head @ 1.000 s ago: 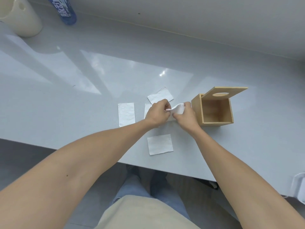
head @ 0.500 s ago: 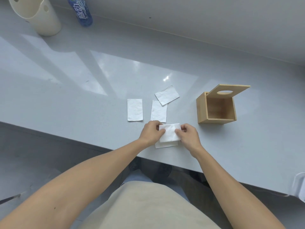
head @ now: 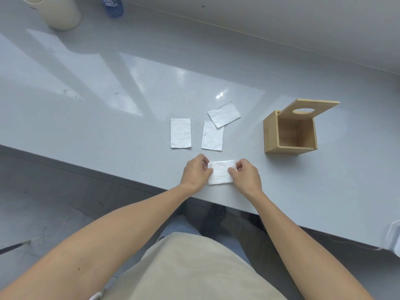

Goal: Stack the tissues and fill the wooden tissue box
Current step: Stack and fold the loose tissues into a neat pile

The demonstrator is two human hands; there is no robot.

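A glossy pale grey countertop carries three folded tissues lying loose, two of them overlapping at a corner, a stacked tissue pile near the front edge, an open wooden tissue box, a cream container, and what looks like a blue bottle.

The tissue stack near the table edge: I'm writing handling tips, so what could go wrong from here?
The stack under both hands lies close to the table edge and might slide off. The angled tissue overlaps its neighbour, so lifting one may drag the other. The wooden box's lid stands only part open and might catch tissues.
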